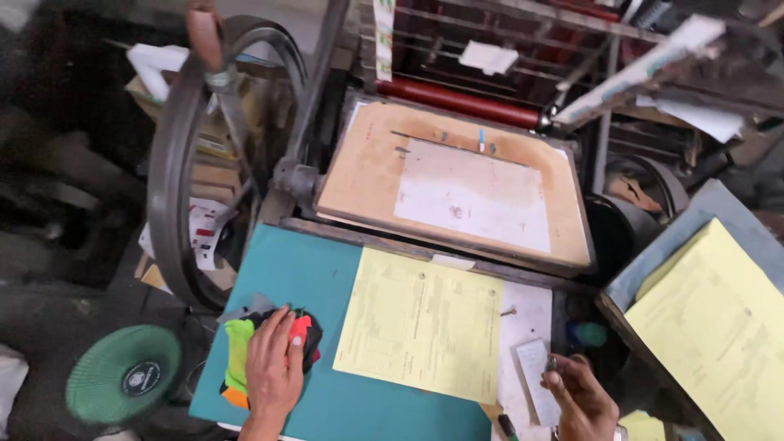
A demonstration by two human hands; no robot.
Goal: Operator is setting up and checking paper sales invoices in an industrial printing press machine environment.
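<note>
The left hand lies flat, fingers spread, on a bundle of coloured cloth scraps on the teal bench; the right hand pinches a small dark object above a white slip; between the hands lies a yellow printed sheet; beyond it stands the press bed.

The person's left hand lies flat over a heap of coloured cloth scraps, hiding its middle. The right hand is cut off at the bottom edge; the small dark object pinched in its fingertips is too small to identify. A stack of yellow sheets runs off the right edge. Print on the yellow form is unreadable.
</note>
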